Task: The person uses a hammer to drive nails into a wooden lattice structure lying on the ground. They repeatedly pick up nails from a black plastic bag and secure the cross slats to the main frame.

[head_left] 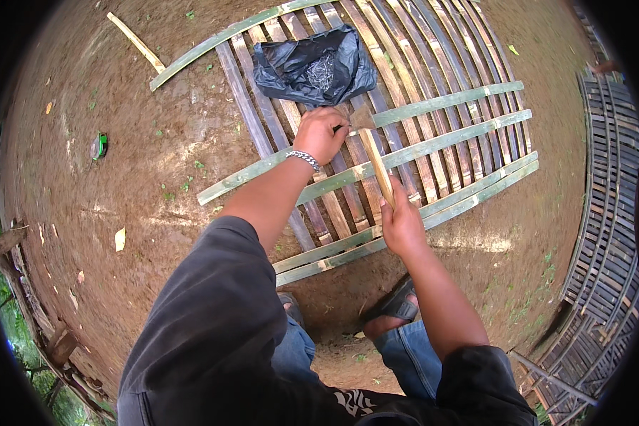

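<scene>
A panel of bamboo slats [433,145] lies flat on the bare earth in front of me. My right hand [403,226] grips the wooden handle of a hammer [375,157], whose metal head rests near a green cross slat. My left hand [321,133], with a metal bracelet on the wrist, pinches something small against that slat right beside the hammer head; I cannot make out what it is. A black plastic bag [312,67] holding a heap of small nails sits on the slats just beyond my left hand.
A green and black tape measure [99,146] lies on the dirt at the left. A loose bamboo strip [136,42] lies at the upper left. Another finished slat panel [607,234] stands along the right. My sandalled feet [394,305] are below the panel.
</scene>
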### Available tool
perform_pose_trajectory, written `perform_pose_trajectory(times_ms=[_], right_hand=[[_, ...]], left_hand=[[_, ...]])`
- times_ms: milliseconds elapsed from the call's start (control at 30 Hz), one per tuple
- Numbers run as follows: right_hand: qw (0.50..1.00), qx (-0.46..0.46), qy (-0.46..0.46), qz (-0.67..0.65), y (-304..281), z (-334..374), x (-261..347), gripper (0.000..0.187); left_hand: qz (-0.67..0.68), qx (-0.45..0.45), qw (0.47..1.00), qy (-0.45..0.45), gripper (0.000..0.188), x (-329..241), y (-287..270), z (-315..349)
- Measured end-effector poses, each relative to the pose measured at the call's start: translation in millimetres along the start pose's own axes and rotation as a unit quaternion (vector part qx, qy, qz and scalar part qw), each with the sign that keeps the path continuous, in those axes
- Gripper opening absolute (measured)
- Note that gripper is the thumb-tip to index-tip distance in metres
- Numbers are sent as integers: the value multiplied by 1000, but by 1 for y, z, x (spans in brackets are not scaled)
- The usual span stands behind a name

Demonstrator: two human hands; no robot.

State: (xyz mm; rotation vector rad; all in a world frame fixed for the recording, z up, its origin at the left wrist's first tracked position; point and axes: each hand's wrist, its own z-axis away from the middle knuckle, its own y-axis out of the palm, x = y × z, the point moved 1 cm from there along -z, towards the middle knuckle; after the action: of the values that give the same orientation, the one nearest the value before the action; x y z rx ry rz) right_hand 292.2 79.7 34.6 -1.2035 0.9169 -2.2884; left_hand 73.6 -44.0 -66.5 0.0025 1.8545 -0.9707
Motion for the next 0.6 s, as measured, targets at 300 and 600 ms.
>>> perform_pose_trajectory(times_ms=[300,600], right_hand=[[1000,-15,-6,18,6,-3,-2,58],[995,-64,-72,15,3,1,-3,57]], left_hand=[[0,2,1000,-13,10,4,-1,0],[-2,1,1000,-6,9,3,-3,-1]])
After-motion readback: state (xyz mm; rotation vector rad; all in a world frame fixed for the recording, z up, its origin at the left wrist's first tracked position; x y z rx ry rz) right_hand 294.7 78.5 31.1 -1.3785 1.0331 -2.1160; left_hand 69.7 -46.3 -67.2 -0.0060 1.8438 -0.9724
